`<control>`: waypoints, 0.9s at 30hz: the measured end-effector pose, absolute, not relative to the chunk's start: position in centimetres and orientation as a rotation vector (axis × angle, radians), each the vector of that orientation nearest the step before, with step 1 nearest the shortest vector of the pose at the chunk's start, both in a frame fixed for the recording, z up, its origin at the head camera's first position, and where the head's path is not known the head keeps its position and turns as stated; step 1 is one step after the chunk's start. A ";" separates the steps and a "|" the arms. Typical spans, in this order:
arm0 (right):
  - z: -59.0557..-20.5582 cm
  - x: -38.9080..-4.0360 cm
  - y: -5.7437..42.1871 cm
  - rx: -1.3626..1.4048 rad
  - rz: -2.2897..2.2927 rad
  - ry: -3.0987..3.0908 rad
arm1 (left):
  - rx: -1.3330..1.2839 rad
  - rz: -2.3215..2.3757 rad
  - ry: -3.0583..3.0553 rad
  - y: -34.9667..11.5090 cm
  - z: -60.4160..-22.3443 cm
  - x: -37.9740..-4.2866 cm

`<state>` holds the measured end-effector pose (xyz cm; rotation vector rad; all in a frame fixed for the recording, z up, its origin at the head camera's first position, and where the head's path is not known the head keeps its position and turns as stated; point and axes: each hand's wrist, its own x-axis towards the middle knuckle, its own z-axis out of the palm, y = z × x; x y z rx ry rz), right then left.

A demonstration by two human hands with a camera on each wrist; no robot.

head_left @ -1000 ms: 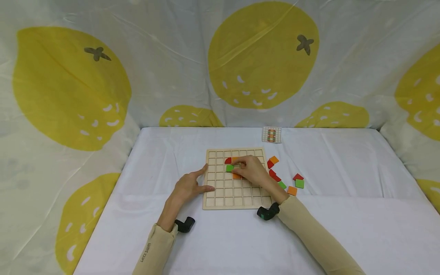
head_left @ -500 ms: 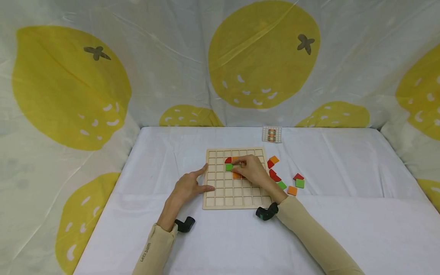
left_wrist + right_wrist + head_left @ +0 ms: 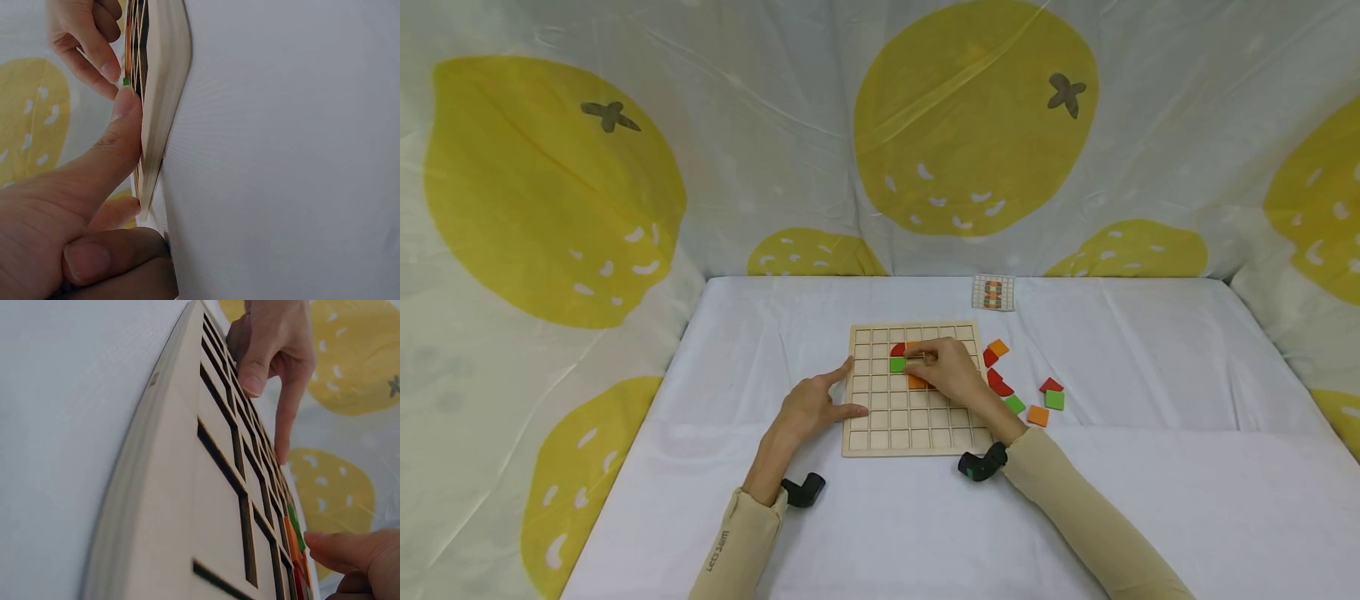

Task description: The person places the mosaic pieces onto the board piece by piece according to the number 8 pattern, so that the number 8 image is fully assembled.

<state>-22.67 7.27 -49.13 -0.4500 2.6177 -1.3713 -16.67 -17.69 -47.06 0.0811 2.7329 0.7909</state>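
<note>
Your right hand (image 3: 951,372) is pinching the green tile (image 3: 898,364) on the grid board (image 3: 880,433); your left hand (image 3: 808,408), fingers relaxed, is bracing its edge, loose tiles (image 3: 1045,400) lying just beside.

Backdrop cloth (image 3: 760,167): showing large yellow lemons on pale white.
Bench (image 3: 1150,467): wearing a plain white cover.
Grid board (image 3: 910,425): showing pale natural wood.
Tiles in the board: showing green (image 3: 897,364), red (image 3: 898,349), orange (image 3: 916,382).
Loose tiles (image 3: 1054,400): lying in red, orange, green.
Sleeves (image 3: 1075,508): showing beige.
</note>
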 end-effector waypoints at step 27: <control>-48.8 -21.1 17.9 -0.205 -1.310 2.796 | 0.054 0.800 2.721 -17.6 -47.1 -16.7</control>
